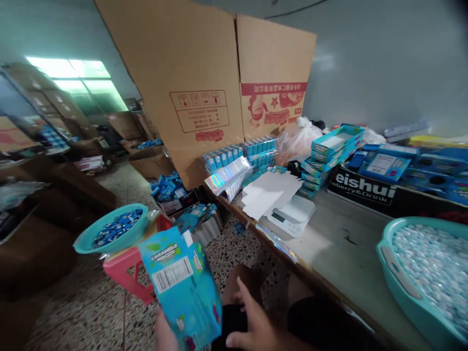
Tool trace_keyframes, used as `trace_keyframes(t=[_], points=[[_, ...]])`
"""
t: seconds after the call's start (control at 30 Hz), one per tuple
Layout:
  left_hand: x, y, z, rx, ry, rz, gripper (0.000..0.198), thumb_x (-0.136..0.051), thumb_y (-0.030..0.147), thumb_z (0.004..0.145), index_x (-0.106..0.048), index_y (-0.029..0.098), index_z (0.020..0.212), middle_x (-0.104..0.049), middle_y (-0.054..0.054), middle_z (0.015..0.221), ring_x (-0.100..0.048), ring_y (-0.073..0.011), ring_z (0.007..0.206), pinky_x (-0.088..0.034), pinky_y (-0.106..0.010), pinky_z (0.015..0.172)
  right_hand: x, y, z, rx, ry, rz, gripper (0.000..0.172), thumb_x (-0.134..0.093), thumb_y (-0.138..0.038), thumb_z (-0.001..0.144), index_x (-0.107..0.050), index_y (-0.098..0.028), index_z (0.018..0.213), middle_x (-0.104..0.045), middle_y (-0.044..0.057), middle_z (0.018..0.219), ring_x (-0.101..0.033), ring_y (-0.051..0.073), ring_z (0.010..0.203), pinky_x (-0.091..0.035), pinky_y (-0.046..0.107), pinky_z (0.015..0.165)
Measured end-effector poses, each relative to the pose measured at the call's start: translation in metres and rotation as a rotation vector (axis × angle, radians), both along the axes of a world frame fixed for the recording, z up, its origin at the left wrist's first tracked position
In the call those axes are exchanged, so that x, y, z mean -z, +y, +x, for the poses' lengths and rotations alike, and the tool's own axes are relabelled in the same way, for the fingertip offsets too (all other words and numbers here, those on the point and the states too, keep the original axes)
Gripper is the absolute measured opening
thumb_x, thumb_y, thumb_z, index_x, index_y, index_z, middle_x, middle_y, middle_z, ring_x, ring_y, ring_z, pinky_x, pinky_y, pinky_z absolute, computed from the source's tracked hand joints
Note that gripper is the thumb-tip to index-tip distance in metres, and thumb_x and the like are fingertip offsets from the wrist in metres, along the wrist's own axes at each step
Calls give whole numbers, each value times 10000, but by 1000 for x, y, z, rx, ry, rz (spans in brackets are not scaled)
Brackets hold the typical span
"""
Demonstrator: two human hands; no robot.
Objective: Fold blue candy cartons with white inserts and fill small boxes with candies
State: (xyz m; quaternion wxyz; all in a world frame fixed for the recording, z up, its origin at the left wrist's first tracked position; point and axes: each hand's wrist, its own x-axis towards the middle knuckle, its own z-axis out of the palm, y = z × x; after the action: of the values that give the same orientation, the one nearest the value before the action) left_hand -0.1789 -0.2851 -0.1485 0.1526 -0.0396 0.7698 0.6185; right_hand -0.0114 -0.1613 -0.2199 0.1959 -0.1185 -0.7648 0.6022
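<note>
My left hand (pixel 164 334) shows only at the bottom edge, closed on a blue cardboard candy box (pixel 183 287) with a white nutrition label; the box stands tilted in front of my knees. My right hand (pixel 252 324) hovers just right of the box with thumb and fingers apart, holding nothing, over my dark-clothed lap. Behind the box a teal bowl (pixel 113 234) of small blue wrapped pieces rests on a pink stool (pixel 126 278).
A worktable (pixel 340 253) runs along the right with a white scale (pixel 292 214), white sheets, stacked blue boxes (pixel 329 151), a holographic pack and a teal basket (pixel 417 297) of pale candies. Large cardboard sheets (pixel 204 87) stand behind. Boxes litter the terrazzo floor.
</note>
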Motion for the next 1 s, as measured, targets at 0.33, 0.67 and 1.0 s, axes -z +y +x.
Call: trace_keyframes(t=[0.33,0.67,1.0], points=[[18,30,18,68,339,-109,536,-551,434,803,-489,164,1262,-630,-159,1188,-614,-315,1155,-494,-504,1003,-30,23,-1,300,-319,350,945,-861,-311,614,-423,-228,1447,-509,142,1423,-484,338,1314,-363,444,1134],[-8,-2,17,75,1571,-348,585,-845,449,628,-500,184,1019,-574,-135,996,-606,-330,964,-530,-538,925,-40,44,10,375,-538,644,573,-621,-77,679,-557,-254,1220,-604,68,1137,-568,270,1050,-464,349,879],[55,16,6,1083,1216,-721,626,-762,318,717,-574,280,1313,-640,-51,1307,-564,-289,1220,-389,-437,1091,-19,25,-1,231,-518,953,294,-545,-212,950,-557,-236,1243,-622,110,1154,-544,290,1067,-429,488,951]])
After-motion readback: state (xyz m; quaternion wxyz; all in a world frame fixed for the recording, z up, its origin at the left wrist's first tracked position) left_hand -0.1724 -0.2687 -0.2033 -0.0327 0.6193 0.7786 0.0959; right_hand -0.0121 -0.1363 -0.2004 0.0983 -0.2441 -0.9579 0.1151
